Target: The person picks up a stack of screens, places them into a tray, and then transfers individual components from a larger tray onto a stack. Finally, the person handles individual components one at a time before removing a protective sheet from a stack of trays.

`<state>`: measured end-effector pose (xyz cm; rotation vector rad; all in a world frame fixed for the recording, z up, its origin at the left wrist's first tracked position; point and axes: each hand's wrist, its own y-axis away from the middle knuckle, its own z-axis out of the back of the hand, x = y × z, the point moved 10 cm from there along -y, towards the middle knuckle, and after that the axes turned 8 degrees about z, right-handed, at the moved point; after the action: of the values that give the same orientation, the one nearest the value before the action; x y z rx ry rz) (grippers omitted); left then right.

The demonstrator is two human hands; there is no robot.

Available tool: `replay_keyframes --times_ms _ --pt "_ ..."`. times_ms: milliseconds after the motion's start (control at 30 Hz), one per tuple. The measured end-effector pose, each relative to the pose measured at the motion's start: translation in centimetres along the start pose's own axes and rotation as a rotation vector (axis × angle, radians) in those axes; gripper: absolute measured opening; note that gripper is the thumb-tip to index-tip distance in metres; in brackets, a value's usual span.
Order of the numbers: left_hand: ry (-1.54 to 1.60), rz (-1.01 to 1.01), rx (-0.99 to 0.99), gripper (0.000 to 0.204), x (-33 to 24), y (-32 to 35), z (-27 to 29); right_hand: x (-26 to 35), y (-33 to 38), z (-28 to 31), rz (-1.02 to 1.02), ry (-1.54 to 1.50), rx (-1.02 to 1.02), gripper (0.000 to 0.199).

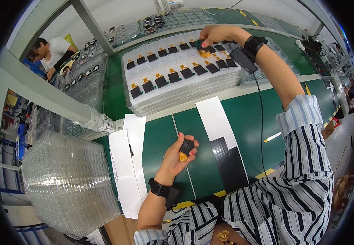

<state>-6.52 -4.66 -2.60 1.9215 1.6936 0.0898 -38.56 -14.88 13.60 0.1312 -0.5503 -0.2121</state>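
In front of me, above the green bench, my left hand (175,157) is closed round one or more small black display modules (187,147) with a folded orange ribbon cable; how many it holds I cannot tell. Farther off and to the right, my right hand (222,34) reaches over a stack of clear trays (173,98). Its thumb and fingers pinch a display module whose orange ribbon (204,53) shows below them. On the white top of the stack lie rows of similar black modules (174,76), their orange ribbons mostly pointing away from me.
White sheets (134,171) and a black strip (230,165) lie on the green bench (160,143). At left rises a tall pile of clear trays (69,179). A cable (260,122) trails from my right wrist device. A metal post (46,81) stands left; another person (56,53) sits beyond.
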Motion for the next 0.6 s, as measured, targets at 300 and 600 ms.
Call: replay_keyframes --times_ms 300,600 --pt "0.001 -0.003 0.014 0.036 -0.1 -0.1 -0.3 -2.9 1.5 -0.4 -0.081 0.073 0.08 0.019" --pt "-0.005 -0.013 -0.041 0.036 0.0 0.1 -0.1 -5.0 3.2 2.0 -0.102 0.087 0.021 0.028"
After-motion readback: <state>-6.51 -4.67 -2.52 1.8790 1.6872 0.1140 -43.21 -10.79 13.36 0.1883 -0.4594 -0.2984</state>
